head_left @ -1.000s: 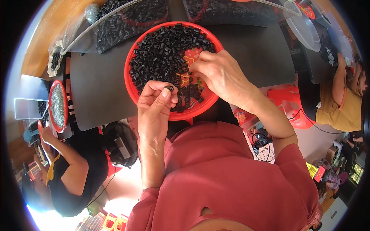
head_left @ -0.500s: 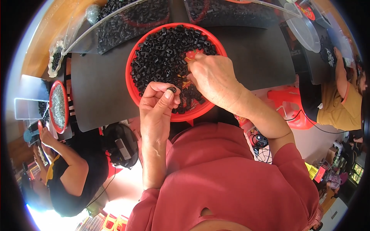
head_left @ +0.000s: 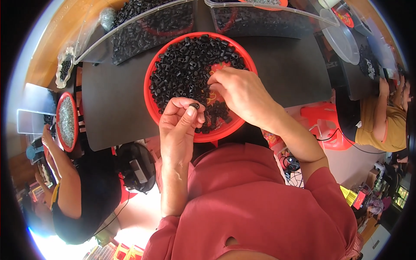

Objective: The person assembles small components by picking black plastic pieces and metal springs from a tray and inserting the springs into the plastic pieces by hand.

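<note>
The left hand (head_left: 180, 125) is raised palm-up over the near rim of a round red plastic basin (head_left: 151, 106), its forearm rising straight from the lower edge, and its thumb and forefinger pinch a small black ring-shaped plastic piece (head_left: 194, 105) at the fingertips. The right hand (head_left: 240, 93) reaches in from the right with the wrist bent, its back facing up and its fingers curled down into the heap of small black tubular plastic pieces (head_left: 186, 65) that fills the basin (whether those fingers have closed on a piece cannot be told, since the knuckles hide the tips). The basin rests on a dark grey tabletop (head_left: 112, 112), right in front of the person's red shirt. Beyond it, at the far edge, stand clear plastic trays (head_left: 147, 19) loaded with more black pieces. At the left, another person's arm (head_left: 60, 167) lies beside a smaller red bowl of grey bits (head_left: 67, 121); at the right sits a person in a yellow top (head_left: 381, 125).
</note>
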A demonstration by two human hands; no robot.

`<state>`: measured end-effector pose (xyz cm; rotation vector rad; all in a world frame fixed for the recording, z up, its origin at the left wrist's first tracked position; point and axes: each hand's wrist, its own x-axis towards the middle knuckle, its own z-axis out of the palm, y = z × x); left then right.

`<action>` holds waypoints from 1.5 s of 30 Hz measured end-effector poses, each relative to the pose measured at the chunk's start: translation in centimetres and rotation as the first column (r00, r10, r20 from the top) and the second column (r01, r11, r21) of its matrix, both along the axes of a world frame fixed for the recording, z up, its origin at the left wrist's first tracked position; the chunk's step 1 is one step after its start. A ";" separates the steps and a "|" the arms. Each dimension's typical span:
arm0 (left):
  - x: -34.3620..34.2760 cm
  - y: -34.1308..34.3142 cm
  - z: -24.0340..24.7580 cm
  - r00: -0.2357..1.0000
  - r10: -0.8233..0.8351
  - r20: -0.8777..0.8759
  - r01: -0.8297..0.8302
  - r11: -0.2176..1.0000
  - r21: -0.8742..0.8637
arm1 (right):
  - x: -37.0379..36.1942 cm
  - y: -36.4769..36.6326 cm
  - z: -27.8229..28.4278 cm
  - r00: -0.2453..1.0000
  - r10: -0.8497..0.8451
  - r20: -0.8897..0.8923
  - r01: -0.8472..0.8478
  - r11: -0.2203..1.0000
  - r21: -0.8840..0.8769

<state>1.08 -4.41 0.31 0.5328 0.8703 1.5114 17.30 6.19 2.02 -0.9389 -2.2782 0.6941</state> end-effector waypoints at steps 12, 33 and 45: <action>1.0 -0.1 0.1 0.989 0.072 -0.130 -0.068 0.997 0.037 | 1.0 -1.9 1.8 0.936 0.007 -0.351 -0.203 0.826 -0.525; 1.9 -1.2 0.7 0.962 0.111 -0.251 -0.094 0.992 0.079 | 1.8 -2.9 2.1 0.920 -0.030 -0.391 -0.249 0.726 -0.641; 2.9 -3.8 1.5 0.863 0.175 -0.474 -0.106 0.980 0.169 | 2.8 -5.5 2.1 0.932 0.111 -0.344 -0.205 0.946 -0.250</action>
